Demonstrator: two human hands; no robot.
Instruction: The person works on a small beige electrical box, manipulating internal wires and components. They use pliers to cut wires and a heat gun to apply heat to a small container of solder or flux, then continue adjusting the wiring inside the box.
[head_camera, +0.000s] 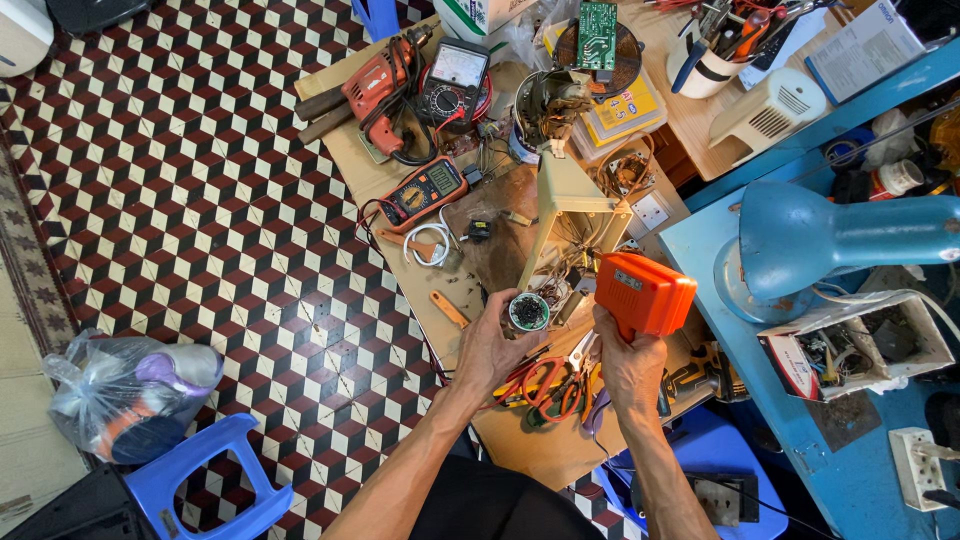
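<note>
One cluttered wooden workbench (400, 180) stands on chequered floor tiles (200, 200).

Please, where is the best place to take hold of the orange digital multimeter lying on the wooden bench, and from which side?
Grip the orange digital multimeter across its two long edges, coming down from above. It seems to lie flat, screen up, and the body is narrow enough for one hand. Probably avoid the end with the red and black leads, which could snag.
</note>
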